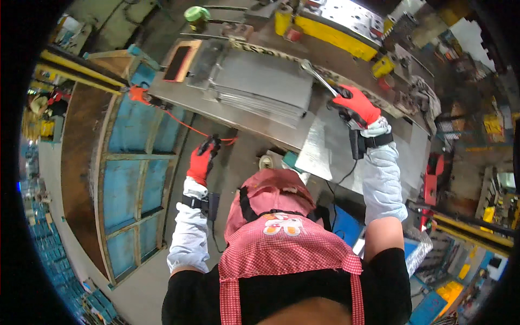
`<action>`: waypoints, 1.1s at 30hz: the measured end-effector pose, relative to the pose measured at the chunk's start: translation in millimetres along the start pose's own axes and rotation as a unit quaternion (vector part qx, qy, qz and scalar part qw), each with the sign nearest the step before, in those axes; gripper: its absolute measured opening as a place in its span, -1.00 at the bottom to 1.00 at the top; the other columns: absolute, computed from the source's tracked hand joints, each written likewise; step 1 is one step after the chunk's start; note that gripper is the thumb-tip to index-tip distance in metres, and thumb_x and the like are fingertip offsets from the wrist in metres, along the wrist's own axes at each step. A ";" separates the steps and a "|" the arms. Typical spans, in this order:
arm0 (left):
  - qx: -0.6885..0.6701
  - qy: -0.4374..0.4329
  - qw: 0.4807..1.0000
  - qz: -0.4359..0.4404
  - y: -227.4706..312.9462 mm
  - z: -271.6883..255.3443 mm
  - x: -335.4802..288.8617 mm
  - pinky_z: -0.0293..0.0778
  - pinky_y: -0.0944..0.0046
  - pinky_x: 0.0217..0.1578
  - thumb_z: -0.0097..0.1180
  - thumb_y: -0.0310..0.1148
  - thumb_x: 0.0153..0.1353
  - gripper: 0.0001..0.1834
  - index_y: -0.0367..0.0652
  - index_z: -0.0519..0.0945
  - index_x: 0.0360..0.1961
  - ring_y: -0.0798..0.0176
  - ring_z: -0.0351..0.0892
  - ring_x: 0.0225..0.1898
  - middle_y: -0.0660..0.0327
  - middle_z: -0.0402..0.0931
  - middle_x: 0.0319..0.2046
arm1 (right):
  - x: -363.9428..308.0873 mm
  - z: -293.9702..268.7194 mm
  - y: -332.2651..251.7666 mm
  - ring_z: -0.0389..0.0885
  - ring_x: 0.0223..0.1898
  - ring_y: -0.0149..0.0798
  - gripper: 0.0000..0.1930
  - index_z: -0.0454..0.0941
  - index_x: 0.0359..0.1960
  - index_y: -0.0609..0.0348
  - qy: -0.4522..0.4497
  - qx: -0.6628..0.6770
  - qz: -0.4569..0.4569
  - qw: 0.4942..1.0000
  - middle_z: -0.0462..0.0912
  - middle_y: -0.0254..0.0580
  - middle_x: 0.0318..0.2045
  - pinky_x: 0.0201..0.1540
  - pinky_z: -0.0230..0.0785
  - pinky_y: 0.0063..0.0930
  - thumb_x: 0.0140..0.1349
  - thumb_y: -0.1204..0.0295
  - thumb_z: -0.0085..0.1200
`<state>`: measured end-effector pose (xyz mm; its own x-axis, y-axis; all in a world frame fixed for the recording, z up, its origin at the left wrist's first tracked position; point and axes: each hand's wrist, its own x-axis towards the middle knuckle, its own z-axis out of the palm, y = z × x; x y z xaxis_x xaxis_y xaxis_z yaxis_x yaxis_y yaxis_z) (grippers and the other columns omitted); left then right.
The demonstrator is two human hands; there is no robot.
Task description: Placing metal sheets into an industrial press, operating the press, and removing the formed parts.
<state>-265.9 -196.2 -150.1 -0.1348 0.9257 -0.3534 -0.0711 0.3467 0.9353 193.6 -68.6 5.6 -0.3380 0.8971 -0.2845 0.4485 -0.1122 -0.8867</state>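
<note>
My right hand (355,105), in a red glove with dark palm and fingers, is closed round the handle of a metal wrench (319,78). The wrench's head points up and left, over the right end of a stack of flat grey metal sheets (265,81). My left hand (203,158), gloved alike, is off the table's front edge with its fingers closed at a thin orange cord (187,125). The cord runs up left to a red-orange and dark thing (143,96) whose kind I cannot make out. A shiny sheet (316,149) lies between the stack and my right forearm.
Left of me stands a wooden-framed blue rack (127,184). Yellow-and-black bars (81,70) cross at far left and at right (471,227). Behind the stack are a yellow-sided machine block (336,38) and a green-lidded container (196,17). A red-framed board (179,62) lies left of the stack.
</note>
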 end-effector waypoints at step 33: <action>0.378 -0.342 0.690 0.514 201.0 231.5 37.3 0.19 0.19 0.03 0.08 -0.32 0.01 -0.45 -0.13 0.36 0.10 0.08 0.39 0.01 0.09 0.40 0.02 | -194.6 76.7 1.7 0.37 -0.46 -0.55 -0.45 0.22 0.15 0.17 0.097 0.335 -0.045 0.936 0.50 -0.36 -0.34 -0.44 0.27 -0.66 0.04 0.51 0.01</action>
<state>-56.5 -57.0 29.0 0.7857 0.5066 0.3549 0.2853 -0.8059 0.5187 196.7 -276.1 31.5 -0.1633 0.9692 -0.1844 -0.2166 -0.2176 -0.9517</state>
